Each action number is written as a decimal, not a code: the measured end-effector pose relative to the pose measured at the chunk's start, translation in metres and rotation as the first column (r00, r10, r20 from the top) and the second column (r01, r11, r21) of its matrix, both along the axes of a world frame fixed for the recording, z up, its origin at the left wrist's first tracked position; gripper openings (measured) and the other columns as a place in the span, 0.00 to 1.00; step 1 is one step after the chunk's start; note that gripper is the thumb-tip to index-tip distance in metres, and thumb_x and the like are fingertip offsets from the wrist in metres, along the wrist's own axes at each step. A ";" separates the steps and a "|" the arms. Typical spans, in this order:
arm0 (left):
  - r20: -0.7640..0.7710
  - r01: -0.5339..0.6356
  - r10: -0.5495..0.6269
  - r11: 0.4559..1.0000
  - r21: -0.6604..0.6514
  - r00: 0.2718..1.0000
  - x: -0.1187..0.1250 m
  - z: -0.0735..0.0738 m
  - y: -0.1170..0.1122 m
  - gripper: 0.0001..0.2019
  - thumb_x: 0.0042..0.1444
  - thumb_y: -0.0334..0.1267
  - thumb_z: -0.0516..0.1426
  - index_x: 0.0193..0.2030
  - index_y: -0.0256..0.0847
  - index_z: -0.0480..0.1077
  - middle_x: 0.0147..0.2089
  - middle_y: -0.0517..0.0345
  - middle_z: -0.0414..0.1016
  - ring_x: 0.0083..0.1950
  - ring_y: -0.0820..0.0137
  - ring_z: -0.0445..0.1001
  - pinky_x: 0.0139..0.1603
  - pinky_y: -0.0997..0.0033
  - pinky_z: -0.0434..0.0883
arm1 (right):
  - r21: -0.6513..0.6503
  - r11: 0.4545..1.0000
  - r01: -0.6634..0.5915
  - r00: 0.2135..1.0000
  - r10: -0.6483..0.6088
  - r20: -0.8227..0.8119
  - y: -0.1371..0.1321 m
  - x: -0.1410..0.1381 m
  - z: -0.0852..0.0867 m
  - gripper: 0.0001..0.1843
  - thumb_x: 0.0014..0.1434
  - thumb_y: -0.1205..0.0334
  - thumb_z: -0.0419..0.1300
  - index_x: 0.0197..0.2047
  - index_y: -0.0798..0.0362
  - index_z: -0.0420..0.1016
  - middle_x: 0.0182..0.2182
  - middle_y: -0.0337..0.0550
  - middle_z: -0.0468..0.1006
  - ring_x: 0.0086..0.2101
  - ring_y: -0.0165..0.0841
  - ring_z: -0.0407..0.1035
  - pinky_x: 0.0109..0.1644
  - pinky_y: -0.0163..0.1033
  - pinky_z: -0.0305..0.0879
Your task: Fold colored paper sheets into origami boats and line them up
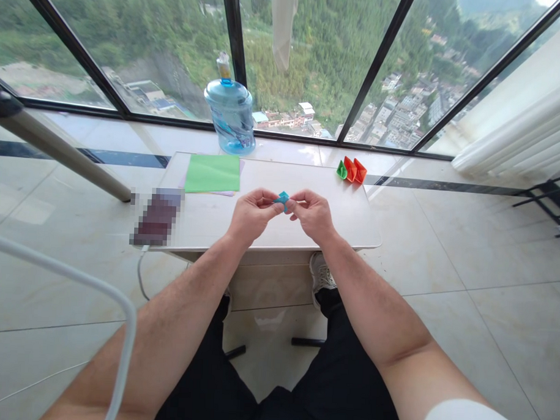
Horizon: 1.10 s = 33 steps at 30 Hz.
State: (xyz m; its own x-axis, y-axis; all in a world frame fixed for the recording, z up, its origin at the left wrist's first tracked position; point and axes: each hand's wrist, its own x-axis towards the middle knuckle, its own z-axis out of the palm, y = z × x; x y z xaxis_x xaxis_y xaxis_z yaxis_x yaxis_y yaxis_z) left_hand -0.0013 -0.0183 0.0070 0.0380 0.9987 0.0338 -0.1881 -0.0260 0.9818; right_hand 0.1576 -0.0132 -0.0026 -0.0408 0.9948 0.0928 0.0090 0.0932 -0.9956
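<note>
Over the middle of a small white table (343,227), both my hands pinch a small folded piece of blue paper (282,198). My left hand (252,214) grips its left side with thumb and fingers closed. Closed the same way, my right hand (313,213) holds the paper's right side. The paper is lifted a little above the tabletop. A stack of coloured paper sheets with a green sheet (213,173) on top lies at the table's far left.
Three small folded paper pieces, one green (341,170) and two orange-red (355,170), sit at the table's far right corner. A blue water jug (231,113) stands on the floor by the window. A blurred dark object (156,218) lies at the table's left edge.
</note>
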 end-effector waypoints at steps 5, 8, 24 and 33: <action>-0.157 0.016 -0.012 1.000 0.025 0.988 -0.007 0.004 0.002 0.21 0.36 0.50 0.76 0.28 0.37 0.77 0.27 0.56 0.79 0.30 0.70 0.75 0.35 0.69 0.72 | 0.047 0.997 -0.059 0.993 0.054 0.101 0.001 0.008 0.003 0.22 0.48 0.42 0.73 0.29 0.52 0.77 0.25 0.38 0.78 0.27 0.31 0.71 0.33 0.38 0.71; -0.169 -0.027 0.032 0.999 0.029 0.985 -0.006 0.006 0.001 0.22 0.34 0.51 0.76 0.27 0.37 0.77 0.27 0.56 0.79 0.30 0.69 0.75 0.34 0.68 0.72 | 0.081 0.997 -0.017 0.984 0.003 0.176 0.000 0.008 0.006 0.20 0.49 0.43 0.73 0.29 0.52 0.78 0.24 0.38 0.79 0.28 0.31 0.71 0.35 0.38 0.69; 0.062 -0.092 0.095 0.994 -0.058 0.994 0.009 -0.003 -0.002 0.26 0.36 0.46 0.76 0.41 0.37 0.78 0.33 0.55 0.82 0.34 0.67 0.79 0.40 0.66 0.74 | -0.012 0.991 0.131 0.977 -0.131 -0.170 0.000 -0.013 -0.003 0.24 0.45 0.49 0.75 0.40 0.51 0.73 0.29 0.35 0.77 0.31 0.29 0.71 0.35 0.37 0.72; -0.122 0.005 -0.010 0.999 -0.045 0.993 0.006 -0.002 -0.002 0.16 0.40 0.46 0.73 0.28 0.37 0.78 0.26 0.57 0.78 0.28 0.71 0.73 0.33 0.71 0.68 | -0.046 0.999 -0.023 0.999 0.022 -0.025 0.001 -0.003 0.002 0.20 0.46 0.47 0.73 0.35 0.53 0.80 0.27 0.39 0.79 0.29 0.30 0.71 0.32 0.37 0.69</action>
State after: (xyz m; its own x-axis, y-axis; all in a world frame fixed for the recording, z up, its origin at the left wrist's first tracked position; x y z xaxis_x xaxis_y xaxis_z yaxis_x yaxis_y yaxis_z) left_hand 0.0043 -0.0201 0.0054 0.0465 0.9988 -0.0156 -0.0670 0.0187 0.9976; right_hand 0.1548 -0.0122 -0.0008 -0.0617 0.9969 0.0479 -0.0170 0.0469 -0.9988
